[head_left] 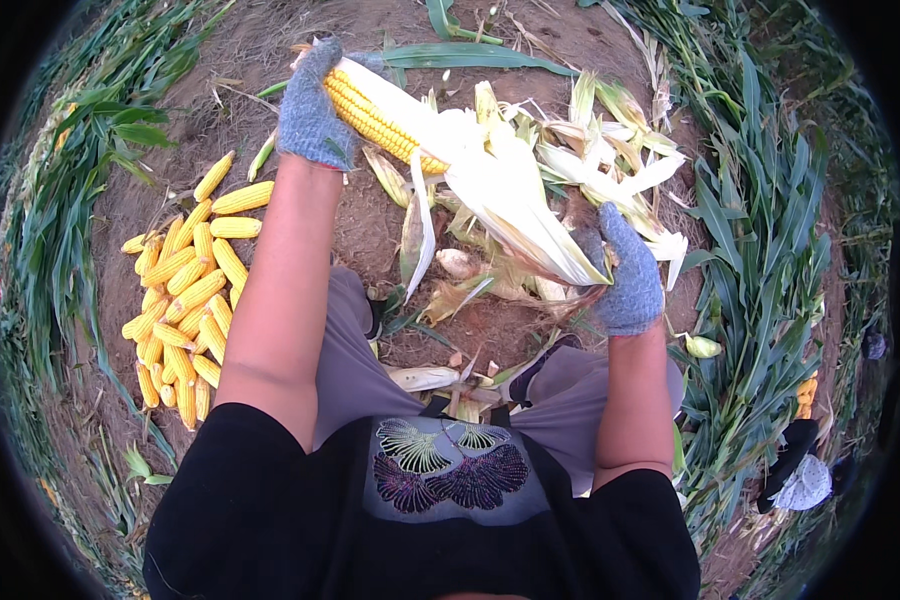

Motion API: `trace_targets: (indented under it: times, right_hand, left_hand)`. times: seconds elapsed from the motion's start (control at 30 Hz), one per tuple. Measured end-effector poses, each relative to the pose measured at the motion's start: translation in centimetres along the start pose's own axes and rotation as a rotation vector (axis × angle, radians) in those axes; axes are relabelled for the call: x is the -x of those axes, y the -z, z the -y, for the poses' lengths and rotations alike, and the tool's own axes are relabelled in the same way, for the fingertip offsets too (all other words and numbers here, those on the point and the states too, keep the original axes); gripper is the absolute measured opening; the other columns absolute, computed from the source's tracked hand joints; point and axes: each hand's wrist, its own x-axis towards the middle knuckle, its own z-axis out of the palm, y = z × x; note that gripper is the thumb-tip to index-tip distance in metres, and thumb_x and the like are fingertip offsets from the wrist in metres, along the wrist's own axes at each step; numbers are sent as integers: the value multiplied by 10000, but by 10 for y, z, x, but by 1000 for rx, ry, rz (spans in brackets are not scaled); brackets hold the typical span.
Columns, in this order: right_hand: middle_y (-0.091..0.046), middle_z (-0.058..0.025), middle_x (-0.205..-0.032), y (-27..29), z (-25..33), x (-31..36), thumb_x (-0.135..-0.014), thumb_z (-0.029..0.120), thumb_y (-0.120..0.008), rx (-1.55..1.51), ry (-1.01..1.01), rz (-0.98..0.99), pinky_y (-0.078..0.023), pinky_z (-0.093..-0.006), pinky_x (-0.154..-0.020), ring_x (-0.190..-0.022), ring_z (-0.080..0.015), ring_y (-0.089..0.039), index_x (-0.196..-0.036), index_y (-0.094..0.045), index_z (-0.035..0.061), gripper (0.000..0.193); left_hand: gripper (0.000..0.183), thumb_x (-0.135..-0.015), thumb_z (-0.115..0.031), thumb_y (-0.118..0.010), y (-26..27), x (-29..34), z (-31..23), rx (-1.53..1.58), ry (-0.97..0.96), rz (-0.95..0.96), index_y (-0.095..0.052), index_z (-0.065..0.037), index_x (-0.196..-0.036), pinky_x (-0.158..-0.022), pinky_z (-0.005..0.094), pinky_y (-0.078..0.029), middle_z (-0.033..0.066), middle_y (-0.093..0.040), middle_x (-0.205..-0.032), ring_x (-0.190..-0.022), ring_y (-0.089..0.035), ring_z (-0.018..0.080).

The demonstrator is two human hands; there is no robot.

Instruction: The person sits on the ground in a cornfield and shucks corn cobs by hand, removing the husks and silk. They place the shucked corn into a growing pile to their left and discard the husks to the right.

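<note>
An ear of corn (378, 118) stretches between my hands, its yellow kernels bare on the left part. My left hand (312, 108), in a grey knit glove, is closed around the ear's upper left end. The pale husk (500, 180) is peeled back and trails down to the right. The tips of that husk are gripped by my right hand (628, 272), also gloved in grey. Beneath lies a heap of stripped husks (610, 160) on the soil, partly covered by the husk I hold.
A pile of bare yellow corn cobs (185, 290) lies to my left. Green corn stalks (760, 270) line the right side, with more stalks (45, 230) on the left. At the far right, a person in a pale hat (803, 484) is partly visible. Brown soil (360, 235) shows between.
</note>
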Motion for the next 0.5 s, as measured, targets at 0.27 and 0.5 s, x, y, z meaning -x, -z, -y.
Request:
trace_targets:
  times: [0.27, 0.5]
  right_hand:
    - [-670, -179, -1135, 65, -44, -50, -930, 308, -657, 1146, 194, -170, -485, -358, -963, -1083, -265, -641, -1191, -584, -56, 454]
    - [-602, -192, -1285, 10, -50, -55, -841, 310, -776, 1104, 413, 40, -443, -372, -1041, -1205, -272, -586, -1323, -510, -18, 641]
  left_hand:
    - [179, -879, -136, -697, -30, 29, 34, -318, -246, -23, -599, -56, -1006, -674, 342, -580, 99, -669, -845, -749, -681, 212]
    - [211, -965, -229, -639, -60, 52, 77, -672, -245, 178, -603, -34, -1034, -692, 292, -560, 85, -674, -873, -760, -666, 153]
